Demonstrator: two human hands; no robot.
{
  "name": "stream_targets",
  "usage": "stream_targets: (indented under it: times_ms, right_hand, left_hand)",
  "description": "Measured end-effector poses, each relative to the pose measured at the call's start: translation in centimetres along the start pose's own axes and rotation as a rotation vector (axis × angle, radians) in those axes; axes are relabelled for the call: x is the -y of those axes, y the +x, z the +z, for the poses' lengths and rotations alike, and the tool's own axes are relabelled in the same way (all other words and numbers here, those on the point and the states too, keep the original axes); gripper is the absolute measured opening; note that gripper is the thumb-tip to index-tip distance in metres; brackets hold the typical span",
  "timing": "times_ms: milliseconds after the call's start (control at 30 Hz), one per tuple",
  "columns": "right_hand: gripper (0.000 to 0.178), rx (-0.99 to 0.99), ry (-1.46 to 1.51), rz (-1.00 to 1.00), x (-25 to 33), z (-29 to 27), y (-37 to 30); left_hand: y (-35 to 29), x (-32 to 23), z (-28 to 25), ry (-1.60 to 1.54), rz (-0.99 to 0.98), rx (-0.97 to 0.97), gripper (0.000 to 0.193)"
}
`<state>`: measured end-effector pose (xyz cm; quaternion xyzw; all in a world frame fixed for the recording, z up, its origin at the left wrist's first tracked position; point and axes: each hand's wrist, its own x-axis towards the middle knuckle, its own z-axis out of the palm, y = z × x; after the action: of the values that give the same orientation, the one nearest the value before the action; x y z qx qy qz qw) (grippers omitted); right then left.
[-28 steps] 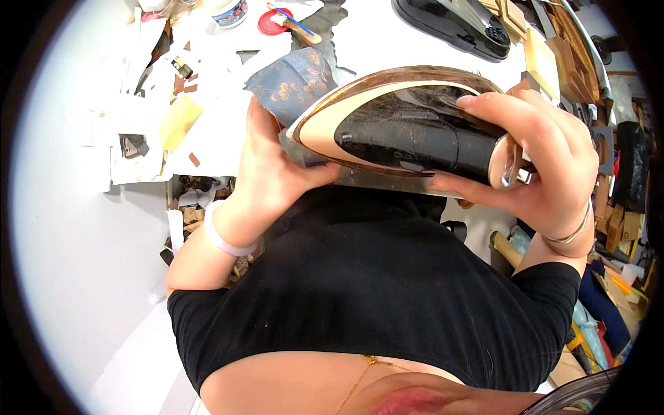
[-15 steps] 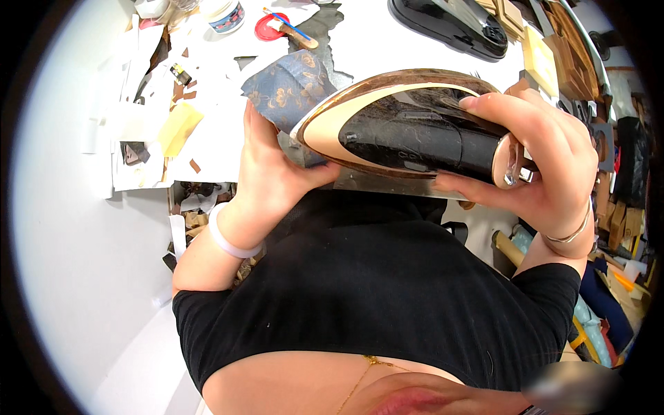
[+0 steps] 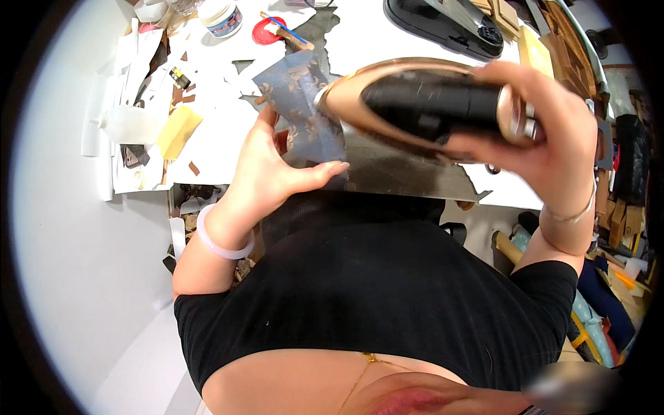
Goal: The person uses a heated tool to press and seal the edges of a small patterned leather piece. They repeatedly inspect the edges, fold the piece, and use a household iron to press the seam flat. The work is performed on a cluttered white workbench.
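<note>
My right hand point(image 3: 546, 131) grips the handle of a black and rose-gold clothes iron point(image 3: 422, 100), blurred by motion. The iron is tilted, its tip close to the right edge of a blue fabric piece point(image 3: 294, 90) with a gold floral pattern. My left hand point(image 3: 273, 159) holds this fabric piece from its left and near sides, with the thumb stretched along the near edge and the fingers partly hidden at the left. Beneath the iron lies a dark grey worn patch point(image 3: 408, 169) of the work surface. Whether the iron touches the fabric I cannot tell.
A black oval iron stand point(image 3: 446, 28) is at the far right of the white table point(image 3: 221, 149). A white tub point(image 3: 220, 19), a red lid point(image 3: 268, 30) with a brush point(image 3: 294, 36) across it, a yellow sponge-like block point(image 3: 180, 131) and brown scraps lie at left and back.
The iron has moved right and slightly away from me, uncovering more of the blue fabric piece. My left hand has shifted only a little; its thumb now shows on the fabric's near edge.
</note>
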<state>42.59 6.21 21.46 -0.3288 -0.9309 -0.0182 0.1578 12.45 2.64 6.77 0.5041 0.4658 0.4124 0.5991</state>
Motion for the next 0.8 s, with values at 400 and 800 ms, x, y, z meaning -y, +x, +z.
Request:
stream_targets:
  times_ms: [400,800]
  right_hand:
    - [0.037,-0.540,0.478,0.723,-15.3,3.8,5.7]
    - [0.050,-0.425,0.397,0.573,-27.1,8.9,7.0]
  left_hand:
    - [-0.2,1.0,-2.0,-0.399,-0.029,0.154,0.090]
    - [-1.5,1.2,-2.4,-0.441,-0.084,0.007,0.111]
